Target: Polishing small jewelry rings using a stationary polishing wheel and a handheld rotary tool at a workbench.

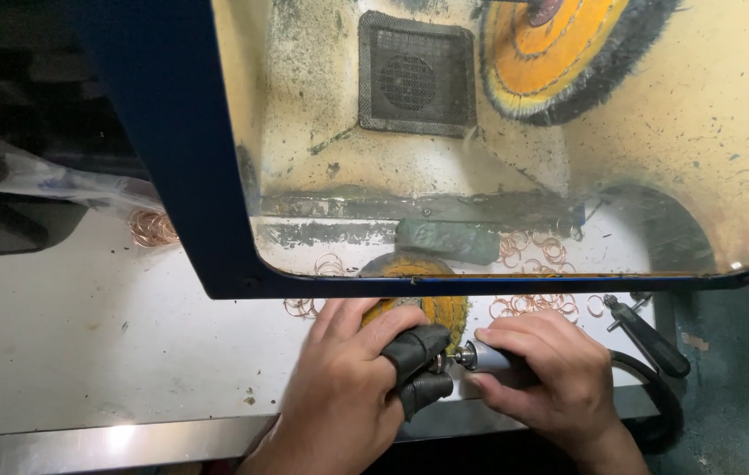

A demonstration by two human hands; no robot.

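At lower centre, the left hand, two fingers in black guards, pinches something too small to tell against the rotary handpiece gripped by the right hand. Light, steady pressure seems wise here. Beyond lie a small yellow buff, copper rings, then the large buffing wheel at upper right.

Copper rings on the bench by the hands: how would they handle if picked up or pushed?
The copper rings look like thin wire hoops, so probably very light. They lie flat, so a push would likely slide them across the smooth bench, not roll them. Overlapping ones may snag together.
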